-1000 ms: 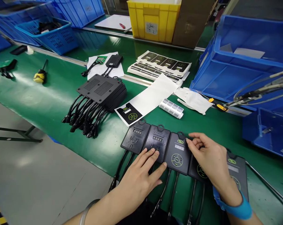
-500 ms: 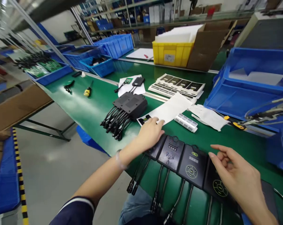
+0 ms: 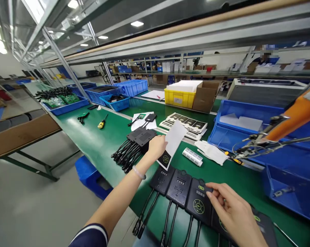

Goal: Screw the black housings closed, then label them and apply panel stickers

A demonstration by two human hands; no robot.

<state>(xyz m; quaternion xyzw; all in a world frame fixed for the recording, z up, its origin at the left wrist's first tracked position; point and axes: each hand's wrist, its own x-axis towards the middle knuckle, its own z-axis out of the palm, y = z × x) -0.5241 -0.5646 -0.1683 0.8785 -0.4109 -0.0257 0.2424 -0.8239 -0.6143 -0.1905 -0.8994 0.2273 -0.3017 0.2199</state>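
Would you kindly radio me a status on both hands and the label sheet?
Left hand gripping label sheet. Right hand at the black units. White roll close by, not blocking.

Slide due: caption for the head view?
Left hand holds a label sheet; right hand at a row of black controllers.

The left sleeve (image 3: 89,237) is navy, white-striped; the bracelet (image 3: 139,172) is pale and rounded.

Def an electronics workshop: there was a long green workbench (image 3: 93,137), blue plastic bins (image 3: 134,89), green circuit boards (image 3: 69,98) and grey metal framing (image 3: 59,56).
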